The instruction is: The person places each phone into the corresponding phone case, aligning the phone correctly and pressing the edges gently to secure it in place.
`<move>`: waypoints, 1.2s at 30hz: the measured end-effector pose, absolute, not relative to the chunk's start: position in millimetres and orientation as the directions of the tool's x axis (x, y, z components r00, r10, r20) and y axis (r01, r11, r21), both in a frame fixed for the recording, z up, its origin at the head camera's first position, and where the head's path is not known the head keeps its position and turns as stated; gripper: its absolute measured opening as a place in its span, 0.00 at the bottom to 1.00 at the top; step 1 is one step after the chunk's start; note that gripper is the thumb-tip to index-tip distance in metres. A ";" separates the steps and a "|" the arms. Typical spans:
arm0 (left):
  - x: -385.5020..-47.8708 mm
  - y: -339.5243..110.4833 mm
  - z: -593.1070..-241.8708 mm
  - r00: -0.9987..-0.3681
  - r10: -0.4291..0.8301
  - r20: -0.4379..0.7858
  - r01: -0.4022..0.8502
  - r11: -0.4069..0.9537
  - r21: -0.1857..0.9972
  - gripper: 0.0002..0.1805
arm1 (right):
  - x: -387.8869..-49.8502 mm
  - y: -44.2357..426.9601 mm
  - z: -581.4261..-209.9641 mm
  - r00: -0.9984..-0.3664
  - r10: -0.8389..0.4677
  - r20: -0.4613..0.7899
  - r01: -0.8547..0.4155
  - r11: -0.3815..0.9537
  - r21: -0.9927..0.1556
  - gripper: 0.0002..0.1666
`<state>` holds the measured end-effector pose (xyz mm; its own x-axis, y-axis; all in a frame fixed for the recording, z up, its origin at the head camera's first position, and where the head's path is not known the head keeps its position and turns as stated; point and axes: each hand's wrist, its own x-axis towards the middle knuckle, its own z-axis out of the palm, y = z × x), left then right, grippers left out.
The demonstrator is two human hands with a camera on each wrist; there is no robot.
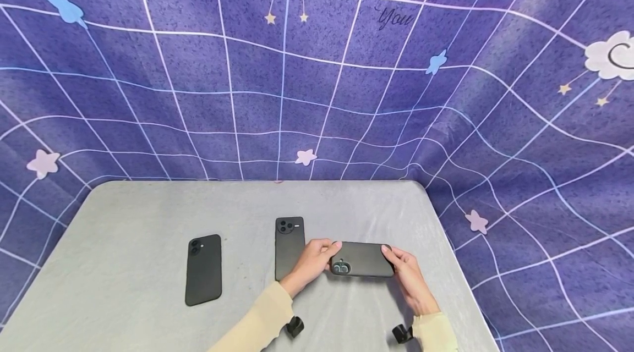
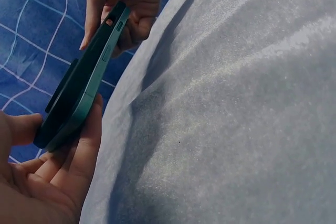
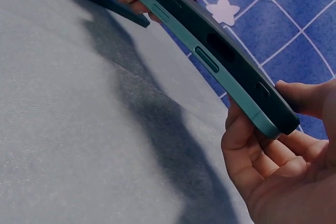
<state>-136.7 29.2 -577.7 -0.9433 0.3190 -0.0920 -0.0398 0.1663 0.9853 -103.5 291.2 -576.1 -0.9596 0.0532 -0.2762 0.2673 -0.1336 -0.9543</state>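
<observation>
A phone (image 3: 228, 85) with a teal-green frame is held lengthwise above the table, its back with two lenses facing up in the head view. A dark case (image 3: 241, 69) lies against its back; in the right wrist view the frame stands out beyond the case's side, cutouts showing, so it looks not fully seated. My left hand (image 1: 312, 261) pinches the camera end, thumb on the case and fingers beneath. At the other end my right hand (image 1: 408, 278) grips likewise. The phone's screen side is hidden in the head view.
A black phone (image 1: 204, 269) lies face down at the left of the grey-covered table (image 1: 138, 242). Another dark phone (image 1: 289, 242) with a round camera block lies beside my left hand, which partly covers it. A purple grid-patterned curtain (image 1: 257, 77) rises behind the table.
</observation>
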 end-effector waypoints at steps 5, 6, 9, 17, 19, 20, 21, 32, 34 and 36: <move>-136.6 28.9 -576.1 -0.943 0.323 -0.080 -0.031 0.154 0.988 0.24 | -104.2 291.4 -577.2 -0.961 0.055 -0.270 0.261 -0.135 -0.956 0.15; -136.6 28.9 -575.8 -0.943 0.324 -0.078 -0.030 0.153 0.988 0.24 | -104.2 291.5 -577.6 -0.962 0.054 -0.268 0.259 -0.133 -0.957 0.15; -136.7 28.7 -575.5 -0.943 0.324 -0.071 -0.021 0.155 0.988 0.25 | -103.4 291.6 -577.9 -0.967 0.047 -0.250 0.243 -0.120 -0.963 0.15; -138.0 28.6 -576.5 -0.945 0.321 -0.059 0.001 0.185 0.983 0.23 | -103.1 290.7 -576.9 -0.971 0.042 -0.236 0.230 -0.116 -0.966 0.15; -138.6 28.9 -576.8 -0.946 0.320 -0.056 0.006 0.189 0.982 0.23 | -103.7 290.6 -576.9 -0.970 0.044 -0.240 0.233 -0.124 -0.964 0.14; -138.9 29.1 -577.0 -0.946 0.320 -0.055 0.008 0.191 0.982 0.23 | -103.9 290.7 -576.9 -0.970 0.044 -0.240 0.233 -0.123 -0.965 0.14; -139.2 29.4 -577.1 -0.946 0.319 -0.055 0.008 0.192 0.981 0.22 | -104.0 290.8 -576.8 -0.969 0.044 -0.244 0.237 -0.126 -0.963 0.14; -139.7 30.0 -577.3 -0.946 0.317 -0.068 -0.016 0.166 0.986 0.20 | -104.8 292.2 -576.7 -0.966 0.034 -0.256 0.250 -0.125 -0.960 0.14; -139.8 30.2 -577.6 -0.946 0.315 -0.076 -0.026 0.162 0.987 0.20 | -105.1 292.3 -576.3 -0.965 0.035 -0.260 0.254 -0.124 -0.959 0.14; -139.8 30.5 -577.5 -0.946 0.314 -0.085 -0.037 0.156 0.987 0.20 | -105.6 292.4 -576.1 -0.964 0.038 -0.265 0.258 -0.125 -0.958 0.14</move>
